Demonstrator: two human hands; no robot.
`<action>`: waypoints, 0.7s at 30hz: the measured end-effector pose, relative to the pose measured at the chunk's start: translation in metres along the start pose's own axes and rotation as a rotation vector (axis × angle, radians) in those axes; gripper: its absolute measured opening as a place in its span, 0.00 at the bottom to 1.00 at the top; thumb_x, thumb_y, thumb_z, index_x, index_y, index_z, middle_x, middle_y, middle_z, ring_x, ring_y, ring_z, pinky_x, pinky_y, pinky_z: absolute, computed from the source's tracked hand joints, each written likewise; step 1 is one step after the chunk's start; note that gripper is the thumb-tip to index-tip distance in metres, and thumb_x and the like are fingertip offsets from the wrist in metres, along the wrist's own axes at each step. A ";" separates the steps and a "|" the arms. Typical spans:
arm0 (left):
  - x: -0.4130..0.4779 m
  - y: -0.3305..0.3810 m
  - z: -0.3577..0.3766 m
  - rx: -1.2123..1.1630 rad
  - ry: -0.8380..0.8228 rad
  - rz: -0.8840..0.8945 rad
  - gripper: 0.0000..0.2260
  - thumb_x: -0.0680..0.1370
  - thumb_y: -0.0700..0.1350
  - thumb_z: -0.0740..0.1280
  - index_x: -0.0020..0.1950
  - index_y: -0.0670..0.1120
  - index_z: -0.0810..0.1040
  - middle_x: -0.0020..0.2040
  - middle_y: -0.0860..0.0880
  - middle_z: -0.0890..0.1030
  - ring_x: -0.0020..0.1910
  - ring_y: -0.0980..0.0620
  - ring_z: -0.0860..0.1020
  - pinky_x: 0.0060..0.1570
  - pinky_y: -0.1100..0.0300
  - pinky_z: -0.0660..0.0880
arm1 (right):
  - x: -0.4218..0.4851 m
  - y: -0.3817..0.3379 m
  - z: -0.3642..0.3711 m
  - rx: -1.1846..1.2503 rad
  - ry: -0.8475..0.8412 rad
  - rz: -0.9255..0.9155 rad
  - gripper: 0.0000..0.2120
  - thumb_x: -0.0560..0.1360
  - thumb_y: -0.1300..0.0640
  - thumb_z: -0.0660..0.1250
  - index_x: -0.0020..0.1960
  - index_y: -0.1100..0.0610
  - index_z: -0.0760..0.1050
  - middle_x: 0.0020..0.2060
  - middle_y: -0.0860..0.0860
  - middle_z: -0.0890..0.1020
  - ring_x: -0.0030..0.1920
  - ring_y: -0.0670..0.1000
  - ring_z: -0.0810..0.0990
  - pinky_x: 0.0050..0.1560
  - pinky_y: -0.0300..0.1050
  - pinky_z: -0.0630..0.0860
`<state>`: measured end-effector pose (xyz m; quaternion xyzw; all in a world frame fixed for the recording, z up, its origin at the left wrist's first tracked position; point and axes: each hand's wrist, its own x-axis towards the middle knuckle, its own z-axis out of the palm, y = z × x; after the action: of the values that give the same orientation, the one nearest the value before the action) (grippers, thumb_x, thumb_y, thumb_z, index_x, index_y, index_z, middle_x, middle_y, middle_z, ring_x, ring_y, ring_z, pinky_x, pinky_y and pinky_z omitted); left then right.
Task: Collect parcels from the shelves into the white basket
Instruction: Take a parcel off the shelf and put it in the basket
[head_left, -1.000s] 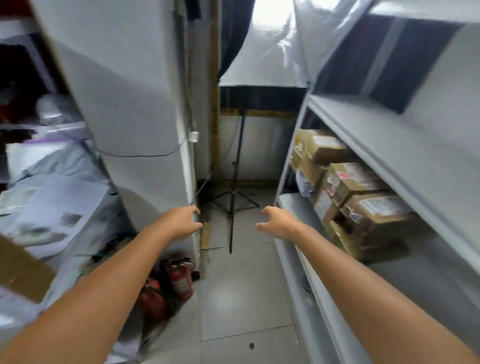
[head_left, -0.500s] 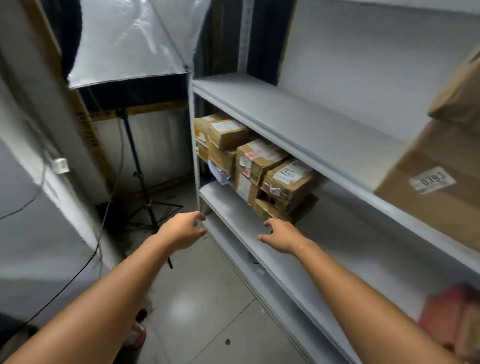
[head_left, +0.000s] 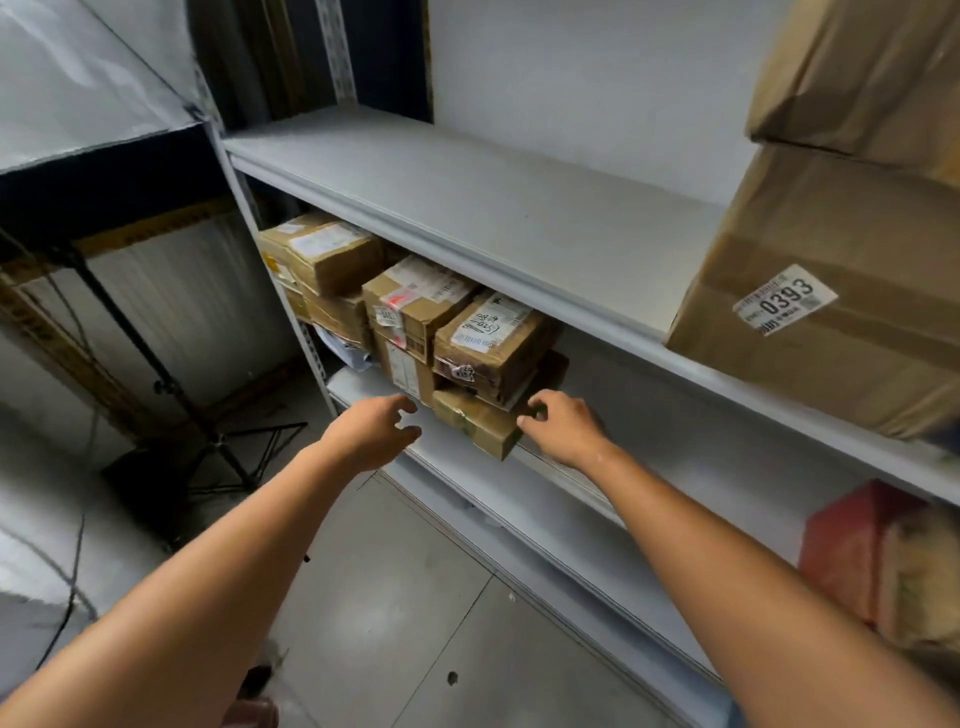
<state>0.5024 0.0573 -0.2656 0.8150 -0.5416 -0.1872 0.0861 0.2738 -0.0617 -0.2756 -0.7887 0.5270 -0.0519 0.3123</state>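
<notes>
Left hand (head_left: 371, 431): moved nearer, loosely curled, empty.
Right hand (head_left: 563, 428): now brought onto bottom parcel (head_left: 480, 423); grip cannot be told.

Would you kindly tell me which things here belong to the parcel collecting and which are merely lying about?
Job: stacked parcels; flat bottom parcel; box labelled 0393; shelves; left hand; right hand.
Lying about: tripod stand; black cable.

brown parcels (head_left: 467, 343), grey shelves (head_left: 519, 218), red box (head_left: 852, 545)
</notes>
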 end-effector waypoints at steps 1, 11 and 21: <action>0.007 0.001 0.000 -0.005 0.002 0.008 0.19 0.80 0.53 0.66 0.70 0.50 0.73 0.64 0.45 0.79 0.61 0.47 0.77 0.59 0.54 0.74 | 0.003 0.000 -0.003 0.021 0.031 0.010 0.19 0.78 0.46 0.66 0.67 0.52 0.74 0.61 0.54 0.80 0.60 0.56 0.79 0.60 0.50 0.76; 0.080 0.006 0.006 -0.477 0.201 0.042 0.28 0.78 0.55 0.69 0.74 0.46 0.68 0.70 0.43 0.74 0.67 0.45 0.73 0.61 0.53 0.70 | 0.049 -0.013 0.010 0.361 0.295 0.133 0.25 0.78 0.44 0.67 0.72 0.53 0.70 0.68 0.54 0.76 0.66 0.54 0.75 0.63 0.48 0.72; 0.125 0.006 0.004 -0.604 0.102 0.124 0.30 0.77 0.58 0.68 0.75 0.47 0.66 0.62 0.45 0.78 0.55 0.46 0.80 0.57 0.46 0.78 | 0.091 -0.034 0.036 0.593 0.354 0.185 0.35 0.75 0.41 0.69 0.77 0.50 0.61 0.72 0.51 0.70 0.67 0.56 0.73 0.62 0.60 0.77</action>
<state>0.5384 -0.0590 -0.2940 0.7263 -0.5053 -0.2926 0.3627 0.3561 -0.1162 -0.3080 -0.5916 0.6040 -0.3102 0.4347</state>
